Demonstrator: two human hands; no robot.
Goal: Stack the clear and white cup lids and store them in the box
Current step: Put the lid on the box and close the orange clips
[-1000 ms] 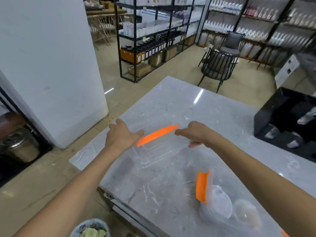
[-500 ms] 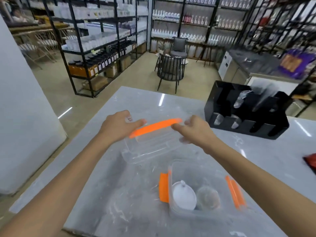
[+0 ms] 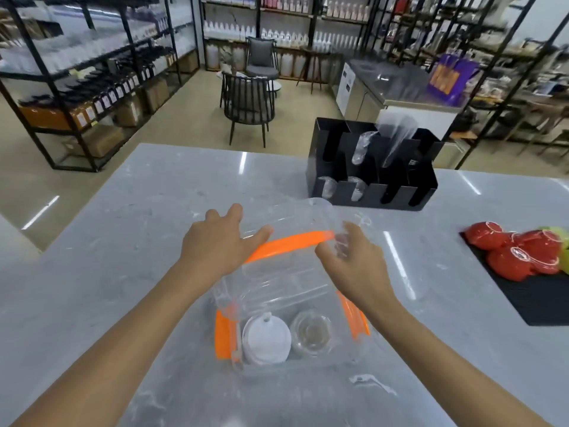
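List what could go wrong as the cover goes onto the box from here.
1. The clear cover is held tilted above the box by the left hand and right hand; it may land skewed.
2. The orange side latches could get trapped under the cover's edge.
3. The right hand's grip looks light; the slick cover might slip onto the white lids and clear lids.

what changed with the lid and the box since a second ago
Both hands, left and right, brought the clear box cover with the orange clip from the far left of the marble counter back over the clear storage box. They hold it throughout. The white lid stack and clear lid stack stayed inside.
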